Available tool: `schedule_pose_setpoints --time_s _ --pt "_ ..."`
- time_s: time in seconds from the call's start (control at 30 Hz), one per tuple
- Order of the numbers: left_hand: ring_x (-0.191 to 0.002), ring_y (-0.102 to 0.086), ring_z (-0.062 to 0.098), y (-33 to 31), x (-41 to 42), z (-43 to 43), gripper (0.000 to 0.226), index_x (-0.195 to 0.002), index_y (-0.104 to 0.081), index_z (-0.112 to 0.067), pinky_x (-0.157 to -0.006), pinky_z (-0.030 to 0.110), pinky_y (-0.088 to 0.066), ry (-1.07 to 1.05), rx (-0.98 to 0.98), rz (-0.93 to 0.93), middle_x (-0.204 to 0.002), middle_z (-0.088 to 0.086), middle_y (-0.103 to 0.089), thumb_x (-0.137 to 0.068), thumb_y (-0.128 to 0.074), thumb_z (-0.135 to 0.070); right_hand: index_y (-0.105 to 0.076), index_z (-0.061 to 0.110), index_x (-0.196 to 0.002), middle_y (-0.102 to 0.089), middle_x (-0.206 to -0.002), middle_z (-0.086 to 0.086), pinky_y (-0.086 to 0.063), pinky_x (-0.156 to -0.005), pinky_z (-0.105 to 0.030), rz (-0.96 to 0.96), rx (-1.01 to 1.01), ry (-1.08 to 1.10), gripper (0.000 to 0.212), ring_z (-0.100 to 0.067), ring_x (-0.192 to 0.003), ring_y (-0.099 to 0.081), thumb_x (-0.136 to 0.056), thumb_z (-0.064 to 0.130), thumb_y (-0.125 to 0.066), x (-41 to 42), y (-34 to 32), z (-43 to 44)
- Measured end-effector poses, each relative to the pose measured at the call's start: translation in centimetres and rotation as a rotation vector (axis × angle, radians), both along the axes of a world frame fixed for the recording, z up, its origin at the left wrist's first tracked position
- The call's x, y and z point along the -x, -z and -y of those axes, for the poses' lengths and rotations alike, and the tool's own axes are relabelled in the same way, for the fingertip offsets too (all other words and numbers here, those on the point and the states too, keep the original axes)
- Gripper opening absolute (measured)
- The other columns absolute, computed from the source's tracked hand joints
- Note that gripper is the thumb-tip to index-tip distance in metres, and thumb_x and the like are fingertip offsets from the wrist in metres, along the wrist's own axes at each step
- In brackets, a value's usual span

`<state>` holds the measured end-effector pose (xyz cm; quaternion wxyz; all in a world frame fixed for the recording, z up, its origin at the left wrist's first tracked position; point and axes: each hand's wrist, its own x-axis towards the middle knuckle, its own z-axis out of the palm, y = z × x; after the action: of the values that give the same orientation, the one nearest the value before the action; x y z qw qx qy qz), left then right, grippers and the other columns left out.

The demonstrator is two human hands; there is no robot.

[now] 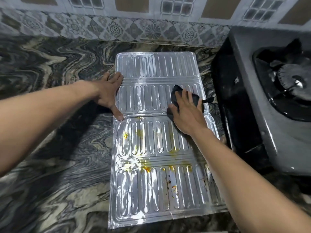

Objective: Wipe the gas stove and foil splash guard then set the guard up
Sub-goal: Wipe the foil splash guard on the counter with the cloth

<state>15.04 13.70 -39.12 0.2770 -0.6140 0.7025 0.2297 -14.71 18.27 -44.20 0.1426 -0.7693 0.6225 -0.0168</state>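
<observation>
Marbled counter runs below a patterned tile wall. One foil guard lies flat on it, unfolded, just left of one stove; four ribbed panels counted, far to near. One burner in view.

Left hand: fingers spread, palm down, pressing guard's left edge at the second panel. Right hand: flat, fingers splayed over one dark cloth, pressing it onto the second panel's right side.

Progress, judged: the far two panels look clean. The near two carry yellow-orange grease spots and dark burnt specks, so wiping looks roughly half done on this face. Stove state uncertain; its surface is blurred and cannot be called wiped. Guard not yet stood up. Left: near panels, perhaps the underside, then set-up around the stove.
</observation>
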Motion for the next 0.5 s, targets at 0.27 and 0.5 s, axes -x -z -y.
schedule_pose_setpoints --time_s 0.27,0.5 --pt "-0.146 0.028 0.029 -0.3 -0.2 -0.4 0.176 -0.150 0.028 -0.019 -0.122 0.051 -0.002 0.000 0.019 -0.038 -0.159 -0.003 0.031 -0.024 -0.076 -0.084 -0.019 0.021 -0.156 -0.013 -0.164 -0.001 0.006 -0.121 -0.050 0.107 0.007 -0.353 0.050 -0.019 -0.152 -0.004 -0.107 0.033 -0.021 -9.6 -0.3 -6.9" --pt "-0.147 0.025 0.030 0.0 -0.5 -0.4 0.180 -0.150 0.028 -0.020 -0.122 0.052 -0.001 0.001 0.021 -0.058 -0.159 -0.004 0.032 -0.018 -0.071 -0.090 -0.019 0.020 -0.156 -0.013 -0.164 0.001 0.007 -0.121 -0.041 0.130 0.019 -0.219 0.051 -0.015 -0.152 -0.004 -0.107 0.031 -0.022 -4.3 0.3 -8.3"
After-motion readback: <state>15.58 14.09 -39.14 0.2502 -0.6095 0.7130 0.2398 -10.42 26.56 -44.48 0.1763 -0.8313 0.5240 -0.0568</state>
